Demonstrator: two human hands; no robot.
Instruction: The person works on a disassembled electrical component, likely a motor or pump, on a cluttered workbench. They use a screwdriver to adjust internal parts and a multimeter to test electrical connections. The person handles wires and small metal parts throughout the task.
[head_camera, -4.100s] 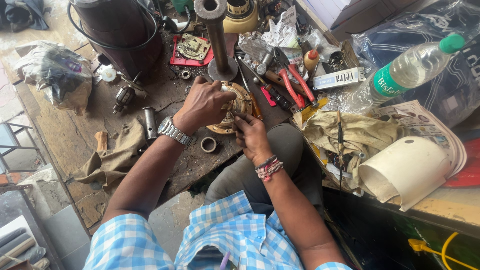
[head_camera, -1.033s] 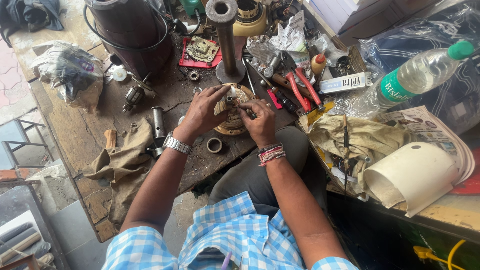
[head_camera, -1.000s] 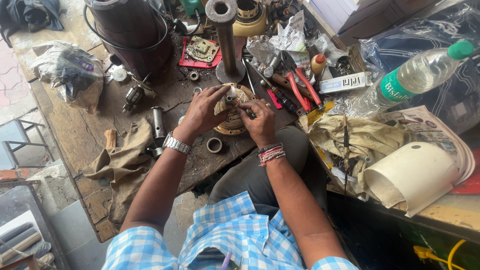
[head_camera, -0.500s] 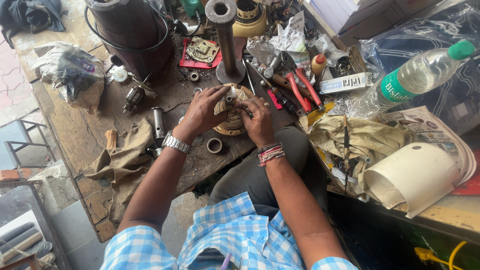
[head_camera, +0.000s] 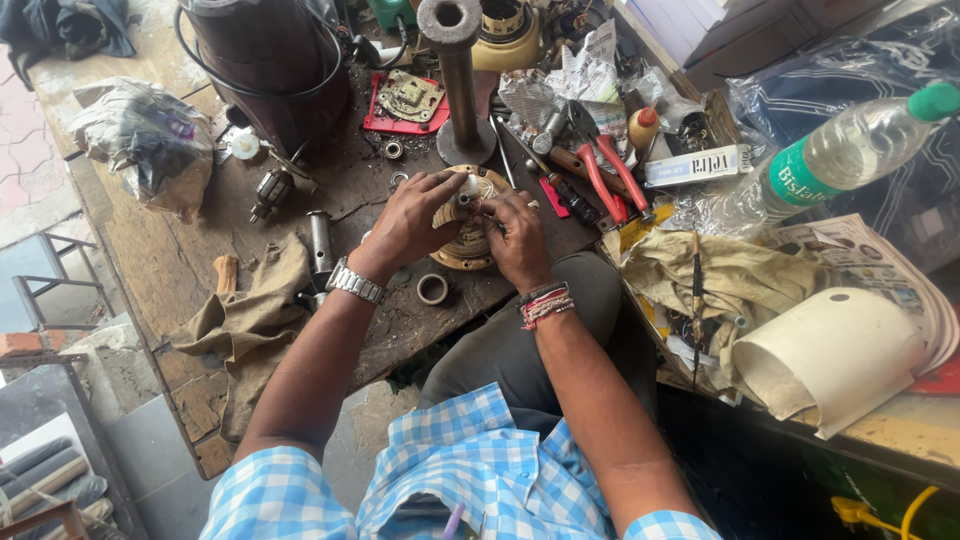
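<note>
Left hand (head_camera: 415, 215) and right hand (head_camera: 517, 235) closed around round brass-coloured motor part (head_camera: 462, 240); its centre hidden by fingers. Metal ring (head_camera: 433, 289) lain at 7 o'clock.

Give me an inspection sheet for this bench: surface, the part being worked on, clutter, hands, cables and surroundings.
Surface: worn wooden workbench, stained dark, crowded.
Job's things: round brass-coloured motor part on the bench edge, under both hands; small ring lies beside it.
Clutter: red-handled pliers, steel post on a round base, plastic water bottle, white curved cover, tan rags, bagged bundle.
Hands: left hand, with wristwatch, and right hand, with thread bracelets, both grip the motor part.
Cables: black cable looped around the dark canister; yellow cable at lower right.
Surroundings: metal frame and paving at left.
</note>
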